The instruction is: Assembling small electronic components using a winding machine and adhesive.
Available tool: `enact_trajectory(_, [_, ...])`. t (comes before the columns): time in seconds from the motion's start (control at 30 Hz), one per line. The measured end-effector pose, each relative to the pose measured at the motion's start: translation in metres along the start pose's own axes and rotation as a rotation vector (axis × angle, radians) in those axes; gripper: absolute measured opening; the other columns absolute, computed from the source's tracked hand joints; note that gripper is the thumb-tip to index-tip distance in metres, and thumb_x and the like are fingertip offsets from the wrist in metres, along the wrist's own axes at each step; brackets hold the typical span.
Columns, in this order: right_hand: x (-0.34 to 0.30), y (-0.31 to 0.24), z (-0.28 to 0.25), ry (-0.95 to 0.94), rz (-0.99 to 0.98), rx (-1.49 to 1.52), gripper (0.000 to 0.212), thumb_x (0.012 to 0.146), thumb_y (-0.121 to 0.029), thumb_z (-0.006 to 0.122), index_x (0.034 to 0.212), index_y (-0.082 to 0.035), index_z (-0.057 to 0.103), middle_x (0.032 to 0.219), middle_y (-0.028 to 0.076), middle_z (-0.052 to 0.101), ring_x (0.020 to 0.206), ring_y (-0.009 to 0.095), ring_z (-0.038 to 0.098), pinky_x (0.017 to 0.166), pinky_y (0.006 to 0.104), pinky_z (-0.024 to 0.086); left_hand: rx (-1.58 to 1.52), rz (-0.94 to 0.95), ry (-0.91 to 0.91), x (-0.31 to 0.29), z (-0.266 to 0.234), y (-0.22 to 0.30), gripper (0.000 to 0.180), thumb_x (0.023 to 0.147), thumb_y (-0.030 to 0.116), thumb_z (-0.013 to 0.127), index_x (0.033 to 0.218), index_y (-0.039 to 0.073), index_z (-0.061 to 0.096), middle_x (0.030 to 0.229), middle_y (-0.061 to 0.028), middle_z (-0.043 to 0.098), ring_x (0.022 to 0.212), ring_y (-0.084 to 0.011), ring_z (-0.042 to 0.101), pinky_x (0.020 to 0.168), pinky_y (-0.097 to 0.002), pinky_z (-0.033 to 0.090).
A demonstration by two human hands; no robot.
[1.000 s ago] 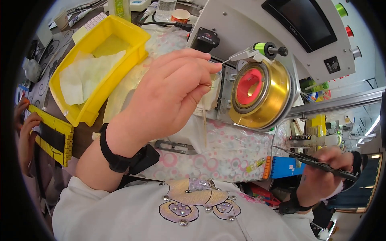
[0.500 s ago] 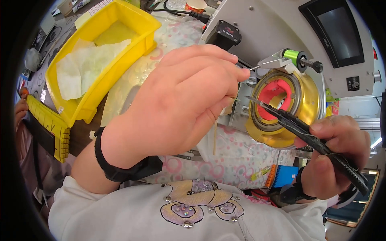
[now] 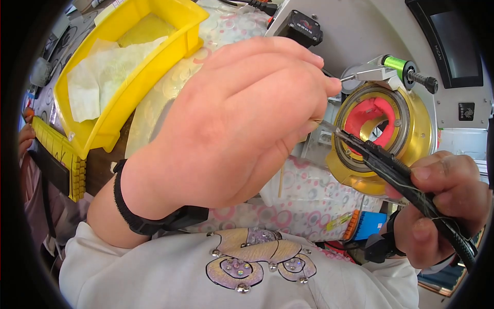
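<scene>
My left hand [image 3: 247, 123] is raised in front of the gold ring-shaped machine head [image 3: 411, 139], its back toward me. Its thumb and fingers are pinched together, and whatever they grip is hidden. My right hand [image 3: 447, 206] is closed around a slim black rod-like tool [image 3: 383, 167] with a thin pale tip and a light thread along it. That tip reaches the fingertips of my left hand. A thin tan stick [image 3: 281, 180] shows below my left hand; I cannot tell if it is held. Pink-red padding [image 3: 370, 110] lines the ring.
A yellow bin [image 3: 98, 139] with white paper [image 3: 98, 82] stands at the left. On the machine, a green thread spool [image 3: 397, 64] sits above the ring, near a dark screen [image 3: 455, 46]. A blue box [image 3: 369, 226] lies at the lower right. Another person's hand shows at the far left.
The machine and both my hands now appear farther right in the view. The black tool's tip has come closer to my left fingertips. My grips look the same.
</scene>
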State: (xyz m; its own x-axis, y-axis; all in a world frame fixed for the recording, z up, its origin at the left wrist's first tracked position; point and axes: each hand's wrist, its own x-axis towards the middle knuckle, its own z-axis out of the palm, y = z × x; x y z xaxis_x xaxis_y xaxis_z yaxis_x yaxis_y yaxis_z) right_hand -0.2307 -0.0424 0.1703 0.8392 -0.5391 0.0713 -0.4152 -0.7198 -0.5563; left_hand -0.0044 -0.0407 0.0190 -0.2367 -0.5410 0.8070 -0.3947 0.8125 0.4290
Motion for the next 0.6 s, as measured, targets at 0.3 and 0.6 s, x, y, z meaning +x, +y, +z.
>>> enact_trajectory(0.3, [0.005,-0.010,0.002,-0.026,0.109,0.024,0.040,0.063,0.005,0.077,0.086,-0.004,0.045,0.097,0.023,0.060,0.086,0.030,0.062,0.074,0.0378,0.052,-0.009,-0.004,0.010,0.000,0.000,0.000,0.014,0.071,-0.006,0.057,0.084,0.001,0.054,0.104,-0.0175,0.064,0.097,-0.0377,0.058,0.087,-0.0431,0.045])
enact_trajectory(0.6, [0.032,-0.008,0.026,0.082,0.041,0.093,0.036,0.067,0.003,0.074,0.089,-0.003,0.046,0.098,0.022,0.060,0.083,0.028,0.062,0.072,0.0360,0.053,-0.017,0.011,0.010,0.000,0.002,-0.001,0.015,0.071,-0.006,0.057,0.084,0.001,0.054,0.104,-0.0177,0.064,0.098,-0.0377,0.058,0.087,-0.0434,0.045])
